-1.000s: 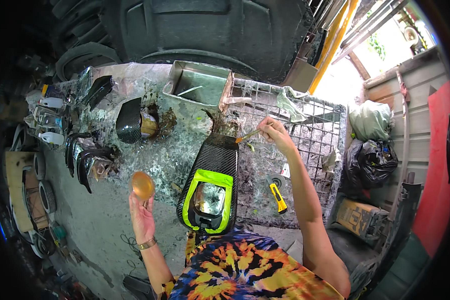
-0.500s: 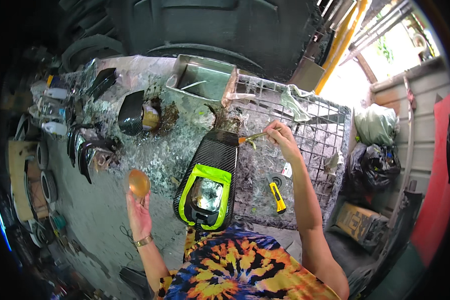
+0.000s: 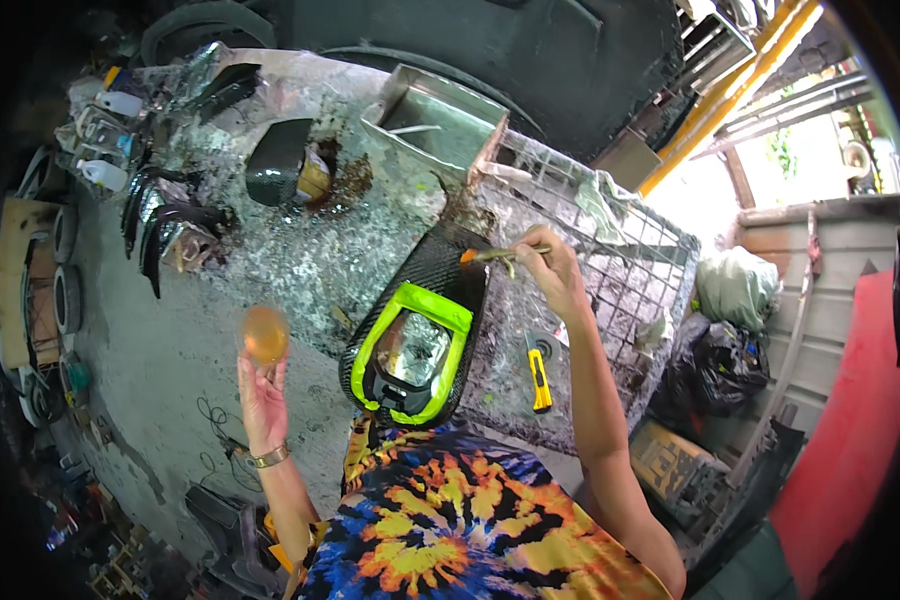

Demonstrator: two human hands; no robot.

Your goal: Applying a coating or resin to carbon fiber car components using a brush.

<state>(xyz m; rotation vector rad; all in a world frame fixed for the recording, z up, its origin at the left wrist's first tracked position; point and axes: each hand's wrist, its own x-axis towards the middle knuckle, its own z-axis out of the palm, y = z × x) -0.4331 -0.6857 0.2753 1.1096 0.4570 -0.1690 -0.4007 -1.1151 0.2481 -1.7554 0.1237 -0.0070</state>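
On a stained bench (image 3: 300,270), my left hand (image 3: 262,405) grasps an amber cup (image 3: 266,335), my right hand (image 3: 552,268) a brush (image 3: 488,255) by the black panel (image 3: 422,265): lime border (image 3: 434,303) on, brushed coverage unclear.

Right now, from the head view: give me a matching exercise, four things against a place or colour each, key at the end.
Things:
1. Utility knife
2. Brush
3. Metal tray
4. Amber cup

Place or colour:
A. Held in the left hand
B. Near the far edge of the worktable
C. Yellow and black
D. Held in the right hand

Pairs: 1-C, 2-D, 3-B, 4-A
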